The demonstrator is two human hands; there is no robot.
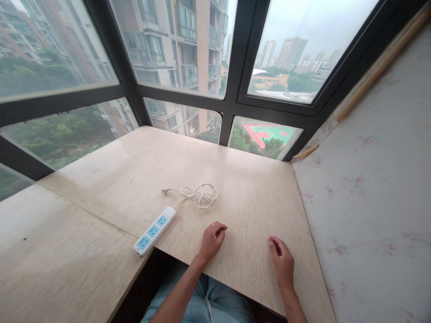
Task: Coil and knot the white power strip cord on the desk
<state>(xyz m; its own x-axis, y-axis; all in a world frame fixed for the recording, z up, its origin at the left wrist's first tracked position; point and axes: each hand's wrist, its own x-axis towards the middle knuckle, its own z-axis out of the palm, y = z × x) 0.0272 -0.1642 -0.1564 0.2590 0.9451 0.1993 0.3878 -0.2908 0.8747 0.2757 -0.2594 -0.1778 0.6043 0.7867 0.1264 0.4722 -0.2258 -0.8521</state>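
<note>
My left hand [213, 240] rests on the pale wooden desktop, its fingers curled together around nothing. Farther right, my right hand [282, 258] also lies on the surface, fingers loosely closed and nothing in them. A white power strip [155, 230] with three blue socket panels lies slanted to the left of my left hand, apart from it. From its far end runs a white cord [206, 204], loosely bundled beyond my left hand. The cord ends in a plug [164, 191] lying on the desktop.
The wooden desktop [256, 197] has a cut-out edge in front of my lap and a seam at left. Dark-framed windows [232, 89] border the far and left sides. A wall with floral paper [363, 215] rises at right, its paper peeling near the window.
</note>
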